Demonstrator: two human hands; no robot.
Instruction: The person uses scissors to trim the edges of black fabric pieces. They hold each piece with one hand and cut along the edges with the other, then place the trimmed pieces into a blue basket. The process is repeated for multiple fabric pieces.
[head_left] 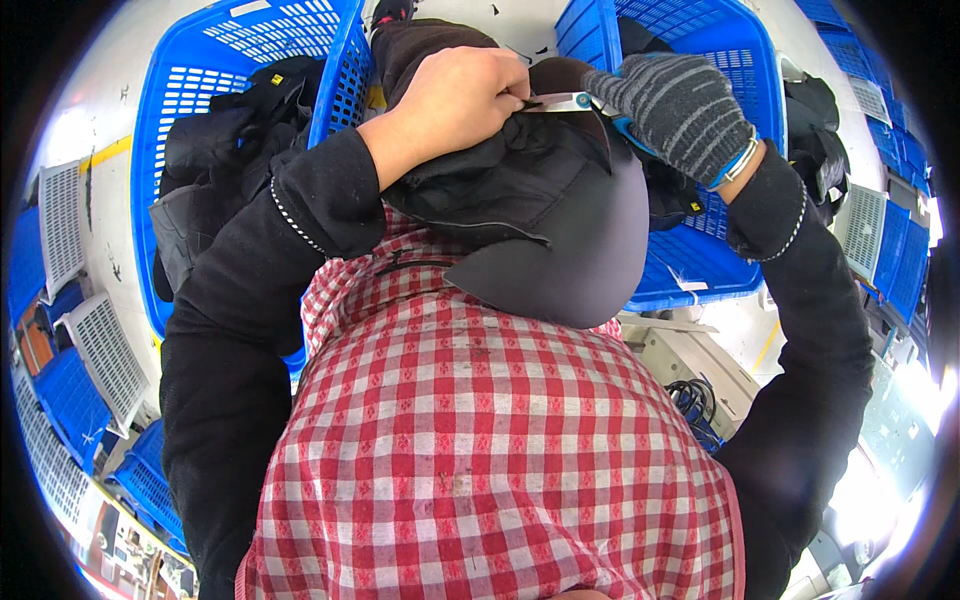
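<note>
A black fabric piece (490,190), with a seam and a smooth dark grey panel, lies across my lap. Bare, my left hand (462,100) pinches a bit of its far edge between bent fingers. In a grey striped knit glove, my right hand (685,112) is closed round the blue handle of a pair of scissors (570,103). The scissor blades point left, their tips right beside my left fingertips at the fabric. Exactly what lies between the blades is too small to tell.
A blue plastic basket (145,200) with black fabric pieces (215,150) stands on the left. Another blue basket (770,90) stands on the right, also holding black pieces. A red and white checked apron (480,430) covers my front. Stacked crates (85,400) line the left side.
</note>
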